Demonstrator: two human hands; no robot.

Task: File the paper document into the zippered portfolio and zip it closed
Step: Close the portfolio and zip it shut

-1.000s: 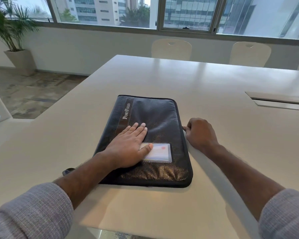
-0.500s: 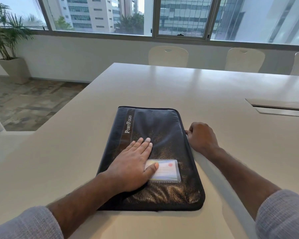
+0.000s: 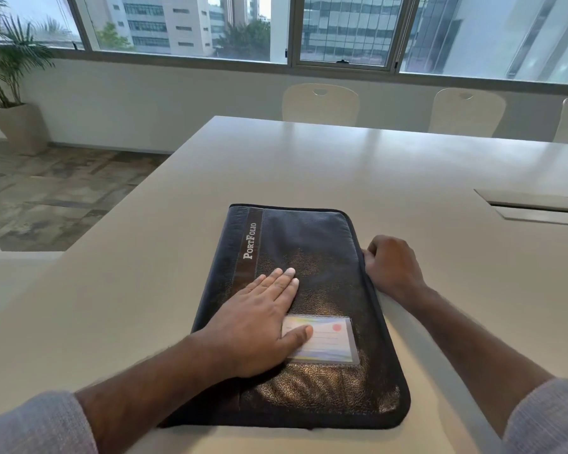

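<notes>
Left hand (image 3: 259,322) flat on portfolio (image 3: 309,257); right hand (image 3: 391,267) pinches its edge.

Office meeting room: long white table (image 3: 341,165); chairs (image 3: 320,103) (high-rises outside windows (image 3: 345,27)).

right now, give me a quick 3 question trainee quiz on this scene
1. True or false: the left hand lies flat on the portfolio.
2. Where is the right hand? A) on the ID card window B) curled at the portfolio's right edge C) lifted off the table
3. What word is printed on the cover's strip?

Key: 1 true; 2 B; 3 PortFolio. The paper document is not visible, and the zipper pull is hidden by the right hand.
</notes>
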